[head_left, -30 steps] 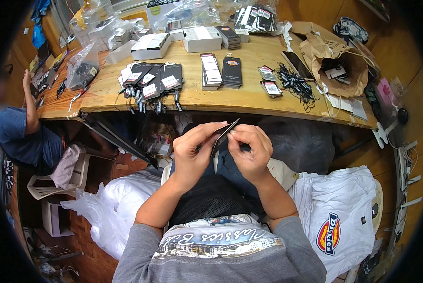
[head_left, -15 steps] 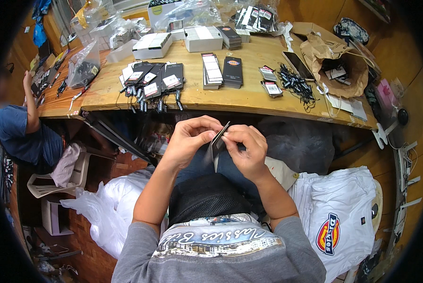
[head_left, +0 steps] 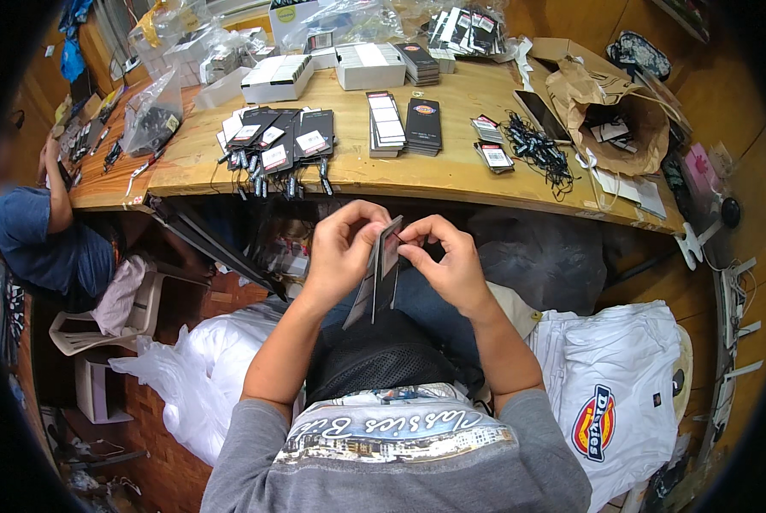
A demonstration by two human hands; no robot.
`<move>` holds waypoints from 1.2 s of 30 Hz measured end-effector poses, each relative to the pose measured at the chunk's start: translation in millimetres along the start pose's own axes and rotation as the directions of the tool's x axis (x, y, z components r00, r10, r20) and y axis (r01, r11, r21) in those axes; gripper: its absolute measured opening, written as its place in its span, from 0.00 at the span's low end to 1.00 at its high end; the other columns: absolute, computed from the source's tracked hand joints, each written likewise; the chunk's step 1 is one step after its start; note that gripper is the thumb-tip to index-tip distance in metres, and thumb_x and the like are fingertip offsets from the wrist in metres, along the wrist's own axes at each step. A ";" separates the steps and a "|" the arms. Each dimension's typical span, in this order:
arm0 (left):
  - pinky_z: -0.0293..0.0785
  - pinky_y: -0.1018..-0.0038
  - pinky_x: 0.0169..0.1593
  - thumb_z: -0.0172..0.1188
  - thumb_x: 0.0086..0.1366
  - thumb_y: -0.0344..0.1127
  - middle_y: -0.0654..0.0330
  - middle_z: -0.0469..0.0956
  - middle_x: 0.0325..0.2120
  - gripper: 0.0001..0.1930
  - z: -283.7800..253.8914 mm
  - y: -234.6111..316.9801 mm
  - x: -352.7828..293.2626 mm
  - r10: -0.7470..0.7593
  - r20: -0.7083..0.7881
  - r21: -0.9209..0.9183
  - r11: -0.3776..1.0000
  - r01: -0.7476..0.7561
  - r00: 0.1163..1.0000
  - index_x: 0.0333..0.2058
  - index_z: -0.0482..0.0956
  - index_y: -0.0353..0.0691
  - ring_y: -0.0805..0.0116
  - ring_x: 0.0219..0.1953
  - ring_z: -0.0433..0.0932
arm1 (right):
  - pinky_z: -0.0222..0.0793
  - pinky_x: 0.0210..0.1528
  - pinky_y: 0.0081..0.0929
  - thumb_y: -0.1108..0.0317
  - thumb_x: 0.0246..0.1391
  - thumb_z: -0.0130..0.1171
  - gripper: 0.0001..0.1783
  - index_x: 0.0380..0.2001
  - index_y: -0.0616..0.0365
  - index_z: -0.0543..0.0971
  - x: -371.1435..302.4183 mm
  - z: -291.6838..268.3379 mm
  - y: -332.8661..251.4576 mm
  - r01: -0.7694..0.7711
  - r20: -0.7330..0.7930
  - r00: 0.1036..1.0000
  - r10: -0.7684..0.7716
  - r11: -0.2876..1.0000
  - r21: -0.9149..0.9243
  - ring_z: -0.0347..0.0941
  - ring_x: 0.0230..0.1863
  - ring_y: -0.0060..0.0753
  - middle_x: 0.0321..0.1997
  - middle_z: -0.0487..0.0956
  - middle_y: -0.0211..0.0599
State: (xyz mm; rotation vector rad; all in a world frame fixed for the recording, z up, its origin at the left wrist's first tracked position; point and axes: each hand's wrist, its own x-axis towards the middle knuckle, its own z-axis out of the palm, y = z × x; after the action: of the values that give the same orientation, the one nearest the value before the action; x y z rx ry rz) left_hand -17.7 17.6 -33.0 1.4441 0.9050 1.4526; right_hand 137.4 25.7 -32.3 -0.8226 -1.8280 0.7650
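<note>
Over my lap, my left hand (head_left: 342,248) pinches a few long black hang tags (head_left: 373,286) near their top, and they hang down edge-on. A smaller tag with a pinkish-red part (head_left: 390,250) lies against them. My right hand (head_left: 447,261) has thumb and forefinger closed at the upper edge of these tags; whether a string is between the fingertips is too small to tell. On the table ahead are a stack of black tags (head_left: 423,128) and a stack of white-labelled tags (head_left: 385,124). Small barcode tags (head_left: 492,154) lie beside a heap of black strings (head_left: 539,154).
Finished-looking tags with strings (head_left: 280,145) overhang the table edge (head_left: 195,175). Behind stand white boxes of cards (head_left: 276,79). At right are a phone (head_left: 541,115) and a brown paper bag (head_left: 609,103). White shirts (head_left: 614,385) lie beside me; another person (head_left: 54,239) sits at left.
My left hand has risen slightly and tilted the tags, so their faces and the smaller tag show more. My right fingers have shifted a little along the upper edge.
</note>
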 end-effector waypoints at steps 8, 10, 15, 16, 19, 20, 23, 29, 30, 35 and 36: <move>0.68 0.82 0.31 0.47 0.55 0.24 0.55 0.73 0.25 0.01 -15.4 7.4 2.1 0.061 -0.115 -0.117 0.990 -0.075 0.991 0.27 0.65 0.33 0.74 0.27 0.72 | 0.64 0.29 0.15 0.73 0.45 0.52 0.06 0.26 0.65 0.73 -9.2 -23.4 14.5 -0.354 0.216 0.933 0.287 0.839 0.413 0.68 0.25 0.19 0.23 0.73 0.32; 0.68 0.81 0.31 0.47 0.56 0.26 0.56 0.72 0.23 0.03 -13.3 9.3 1.9 0.006 -0.117 -0.301 0.953 -0.042 0.993 0.28 0.64 0.34 0.72 0.27 0.72 | 0.64 0.28 0.13 0.72 0.47 0.51 0.06 0.26 0.65 0.72 -9.0 -26.3 13.4 -0.421 0.263 0.907 0.329 0.736 0.530 0.67 0.23 0.18 0.22 0.72 0.32; 0.66 0.81 0.29 0.50 0.56 0.29 0.60 0.69 0.19 0.05 -10.5 7.6 5.9 -0.034 -0.152 -0.367 0.930 -0.024 0.988 0.28 0.67 0.34 0.71 0.24 0.70 | 0.64 0.27 0.13 0.74 0.47 0.49 0.06 0.29 0.66 0.72 -10.7 -33.8 10.4 -0.445 0.319 0.895 0.311 0.631 0.635 0.65 0.22 0.18 0.24 0.71 0.33; 0.66 0.81 0.29 0.50 0.56 0.29 0.60 0.70 0.19 0.05 -9.8 7.3 6.0 -0.026 -0.159 -0.344 0.939 -0.031 0.987 0.28 0.68 0.33 0.72 0.23 0.70 | 0.64 0.28 0.13 0.75 0.47 0.49 0.06 0.30 0.66 0.72 -10.6 -34.3 9.5 -0.421 0.301 0.907 0.294 0.621 0.662 0.65 0.23 0.18 0.24 0.71 0.34; 0.65 0.83 0.30 0.51 0.54 0.27 0.60 0.72 0.19 0.04 -2.5 14.8 5.0 -0.069 -0.130 -0.189 0.981 0.043 0.989 0.26 0.72 0.32 0.75 0.24 0.70 | 0.65 0.30 0.15 0.78 0.45 0.50 0.09 0.34 0.67 0.70 -8.7 -35.1 4.0 -0.376 0.229 0.925 0.302 0.651 0.660 0.68 0.26 0.20 0.27 0.72 0.37; 0.65 0.83 0.30 0.51 0.53 0.26 0.60 0.72 0.20 0.05 0.3 16.6 4.7 -0.070 -0.077 -0.174 0.983 0.056 0.995 0.27 0.73 0.30 0.75 0.24 0.70 | 0.66 0.30 0.15 0.78 0.45 0.50 0.10 0.34 0.67 0.70 -7.9 -34.8 1.7 -0.365 0.206 0.929 0.309 0.662 0.655 0.68 0.26 0.20 0.28 0.72 0.38; 0.65 0.83 0.30 0.50 0.53 0.23 0.60 0.72 0.22 0.07 8.7 15.6 3.2 -0.064 0.047 -0.132 0.989 0.070 0.997 0.31 0.74 0.29 0.76 0.25 0.70 | 0.66 0.28 0.14 0.77 0.45 0.52 0.09 0.33 0.66 0.70 -9.1 -34.6 0.1 -0.361 0.199 0.931 0.305 0.701 0.614 0.68 0.23 0.20 0.25 0.73 0.37; 0.68 0.84 0.31 0.52 0.52 0.22 0.61 0.71 0.21 0.09 19.9 24.2 -2.1 -0.055 0.088 -0.010 0.998 0.056 0.995 0.35 0.69 0.31 0.77 0.26 0.72 | 0.65 0.27 0.12 0.76 0.45 0.53 0.06 0.29 0.66 0.72 -10.5 -32.2 -7.6 -0.287 0.098 0.955 0.279 0.790 0.542 0.69 0.24 0.19 0.24 0.73 0.35; 0.68 0.84 0.31 0.52 0.52 0.22 0.61 0.71 0.21 0.10 19.8 25.2 -1.9 -0.032 0.100 0.014 0.999 0.031 0.994 0.35 0.68 0.31 0.77 0.26 0.72 | 0.65 0.27 0.12 0.76 0.45 0.52 0.06 0.29 0.66 0.72 -10.5 -30.9 -9.3 -0.270 0.075 0.959 0.272 0.807 0.526 0.69 0.24 0.19 0.24 0.73 0.35; 0.68 0.83 0.31 0.52 0.51 0.22 0.60 0.72 0.20 0.09 19.5 27.6 -1.8 -0.007 0.134 0.048 0.999 0.000 0.991 0.32 0.65 0.31 0.77 0.25 0.72 | 0.65 0.27 0.12 0.78 0.44 0.53 0.06 0.29 0.66 0.72 -10.8 -27.7 -12.7 -0.207 0.025 0.974 0.227 0.832 0.515 0.69 0.24 0.19 0.24 0.73 0.34; 0.68 0.83 0.31 0.52 0.51 0.21 0.60 0.72 0.19 0.09 19.7 28.2 -2.0 -0.003 0.142 0.054 0.999 -0.005 0.990 0.32 0.65 0.31 0.77 0.25 0.73 | 0.65 0.27 0.12 0.78 0.43 0.53 0.06 0.29 0.66 0.72 -10.9 -27.7 -12.8 -0.200 0.019 0.975 0.221 0.840 0.504 0.69 0.24 0.20 0.24 0.73 0.34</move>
State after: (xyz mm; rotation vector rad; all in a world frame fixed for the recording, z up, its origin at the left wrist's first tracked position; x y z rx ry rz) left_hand -0.7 4.1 -6.3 1.5668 0.8600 1.3162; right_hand 163.9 13.6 -18.1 -0.6859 -1.4094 1.2939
